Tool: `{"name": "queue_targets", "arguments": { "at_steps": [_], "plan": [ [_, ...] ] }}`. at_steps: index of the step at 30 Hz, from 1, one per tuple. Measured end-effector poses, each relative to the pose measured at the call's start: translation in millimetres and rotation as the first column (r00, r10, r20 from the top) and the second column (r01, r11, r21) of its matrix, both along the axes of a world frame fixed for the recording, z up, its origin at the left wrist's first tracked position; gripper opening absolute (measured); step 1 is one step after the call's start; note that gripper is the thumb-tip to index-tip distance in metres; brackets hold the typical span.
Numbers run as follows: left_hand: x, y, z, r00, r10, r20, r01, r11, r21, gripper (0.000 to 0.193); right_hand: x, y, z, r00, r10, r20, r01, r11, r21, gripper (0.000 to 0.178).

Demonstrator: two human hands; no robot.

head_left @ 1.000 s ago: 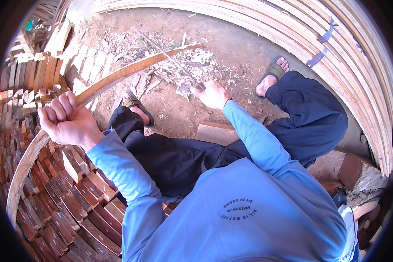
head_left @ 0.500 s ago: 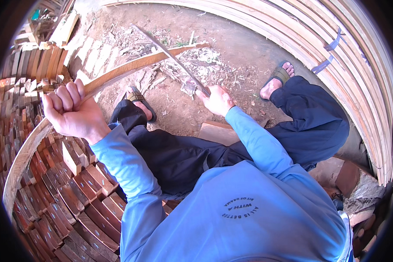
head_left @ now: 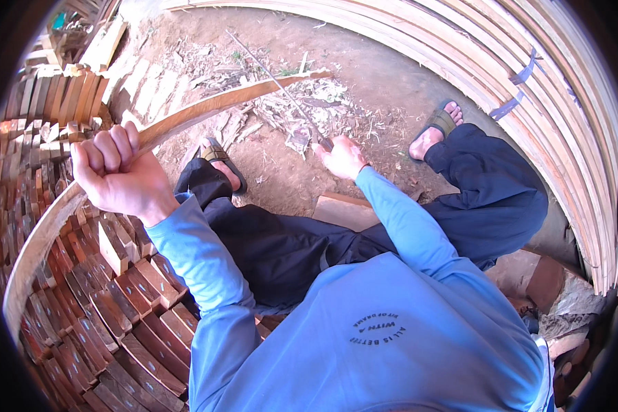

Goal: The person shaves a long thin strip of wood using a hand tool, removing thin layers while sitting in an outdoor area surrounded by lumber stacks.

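Note:
My left hand (head_left: 123,168) is a fist wrapped round a long wooden strip (head_left: 206,106). The strip runs from the lower left, through the fist, to a thin far end over the ground ahead. My right hand (head_left: 343,158) grips the near end of a machete (head_left: 296,106), its handle mostly hidden by the fingers. The long, narrow blade points up and to the left, seen nearly edge-on. It crosses the strip's far part in the picture; whether they touch, I cannot tell.
Stacked short wood blocks (head_left: 127,302) fill the left side. Long pale boards (head_left: 474,62), bound with strips, lie along the upper right. Wood shavings (head_left: 323,93) litter the dirt floor between my sandalled feet. A flat block (head_left: 343,211) lies before my legs.
The machete has turned, showing a thinner edge, and its tip has shifted slightly right and up. My left hand and the wooden strip have barely moved.

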State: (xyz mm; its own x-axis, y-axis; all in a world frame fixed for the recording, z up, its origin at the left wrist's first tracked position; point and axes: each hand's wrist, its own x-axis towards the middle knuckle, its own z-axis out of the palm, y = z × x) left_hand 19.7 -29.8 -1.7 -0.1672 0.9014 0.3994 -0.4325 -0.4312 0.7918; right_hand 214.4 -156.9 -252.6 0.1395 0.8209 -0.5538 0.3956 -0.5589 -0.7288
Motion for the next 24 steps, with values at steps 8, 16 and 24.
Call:
{"name": "queue_targets", "arguments": {
  "at_steps": [8,16,24],
  "plan": [
    [-8,7,0,0.994,0.109,-0.017,-0.109,0.994,-0.026,0.045,-7,1,68,0.999,0.026,0.027,-0.031,0.975,0.221,0.037],
    [-1,5,1,0.999,0.044,0.010,-0.044,0.999,-0.020,0.046,18,1,-17,0.994,-0.105,0.000,0.104,0.985,-0.140,0.049],
    [6,0,4,0.997,-0.077,0.008,0.077,0.997,-0.005,0.047,17,-8,73,0.991,-0.071,-0.113,0.088,0.985,0.148,0.041]
  ]
}}
